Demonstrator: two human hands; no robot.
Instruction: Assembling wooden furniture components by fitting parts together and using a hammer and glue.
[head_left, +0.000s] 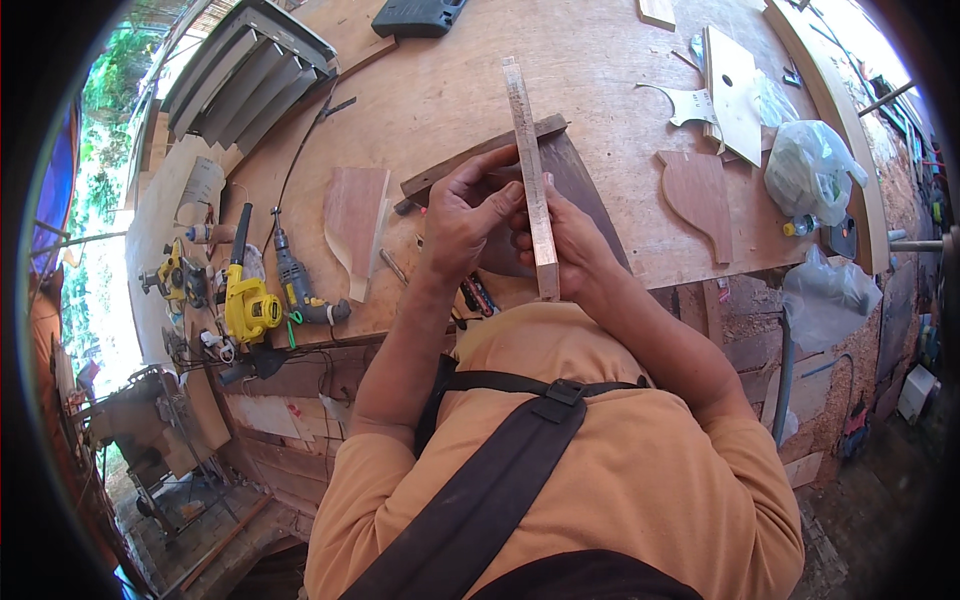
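Edge-on in front of my chest stands a narrow wooden board [530, 170], tilted up and away from me. My right hand [575, 240] is closed round its right side, the thumb pointing up along the face. On the other side my left hand [470, 210] has its fingers curled and its thumb pressed toward the board; whether something small sits between them is hidden. Beneath, on the workbench [440, 90], lies a dark brown curved panel [590, 190] with a dark wooden strip [430, 180] across its far end.
Left on the bench are a yellow blower [250, 305], a grey-blue power tool [298, 280] and a curved wooden piece [355, 215]. A similar piece [700, 200], a white panel [732, 90] and a plastic bag [810, 170] lie right. A slatted metal unit [250, 80] stands far left, a black case [418, 14] at the back.
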